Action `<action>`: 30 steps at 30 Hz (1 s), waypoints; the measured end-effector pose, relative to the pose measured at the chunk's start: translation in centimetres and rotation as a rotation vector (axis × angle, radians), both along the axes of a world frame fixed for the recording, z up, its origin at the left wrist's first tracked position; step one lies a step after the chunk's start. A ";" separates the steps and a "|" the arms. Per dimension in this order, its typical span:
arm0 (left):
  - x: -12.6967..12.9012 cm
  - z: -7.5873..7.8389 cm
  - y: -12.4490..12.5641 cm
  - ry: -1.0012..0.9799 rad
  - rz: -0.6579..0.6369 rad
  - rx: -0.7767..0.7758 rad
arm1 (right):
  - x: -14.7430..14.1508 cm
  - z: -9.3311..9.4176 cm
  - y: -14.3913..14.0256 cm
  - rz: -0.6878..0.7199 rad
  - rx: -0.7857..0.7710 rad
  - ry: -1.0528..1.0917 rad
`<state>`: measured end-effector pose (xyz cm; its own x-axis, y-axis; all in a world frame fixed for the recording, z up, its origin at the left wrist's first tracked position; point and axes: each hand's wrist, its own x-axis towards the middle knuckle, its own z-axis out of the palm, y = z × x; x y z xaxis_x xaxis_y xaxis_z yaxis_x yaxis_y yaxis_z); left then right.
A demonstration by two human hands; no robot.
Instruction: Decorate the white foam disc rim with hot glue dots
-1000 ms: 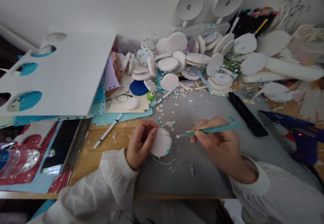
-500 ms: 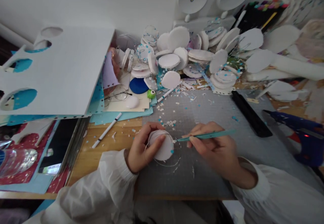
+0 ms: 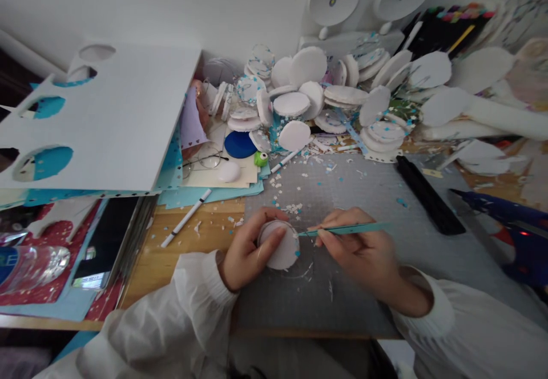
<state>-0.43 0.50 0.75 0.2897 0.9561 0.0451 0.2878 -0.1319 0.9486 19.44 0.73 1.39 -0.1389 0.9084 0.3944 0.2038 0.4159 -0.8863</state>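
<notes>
Cluttered bench (image 3: 201, 236), grey mat (image 3: 363, 196). Left hand (image 3: 248, 253) fingers clasped round white disc (image 3: 282, 249) near mat's front-left edge. Right hand (image 3: 363, 253) fingers pinching teal tweezers (image 3: 342, 230), tip at disc rim. Many finished-looking discs (image 3: 325, 91) piled behind; this one seemingly midway.

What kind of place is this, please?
Probably a home craft desk. A grey cutting mat covers the table, a pile of white discs lies by the wall, and a blue glue gun rests at the right. The right hand holds teal tweezers.
</notes>
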 end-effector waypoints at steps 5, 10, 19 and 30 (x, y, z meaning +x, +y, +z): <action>0.0 0.1 -0.1 -0.013 -0.002 -0.032 | 0.0 0.0 0.1 -0.007 0.046 -0.045; 0.0 0.1 -0.1 -0.010 -0.006 -0.044 | 0.2 -0.4 0.0 0.005 0.067 -0.072; 0.0 0.0 -0.1 0.000 -0.004 -0.021 | 0.2 -0.6 -0.2 0.025 0.083 -0.056; -0.2 0.0 -0.3 -0.029 -0.015 0.019 | 0.1 0.3 -0.6 0.045 0.241 -0.070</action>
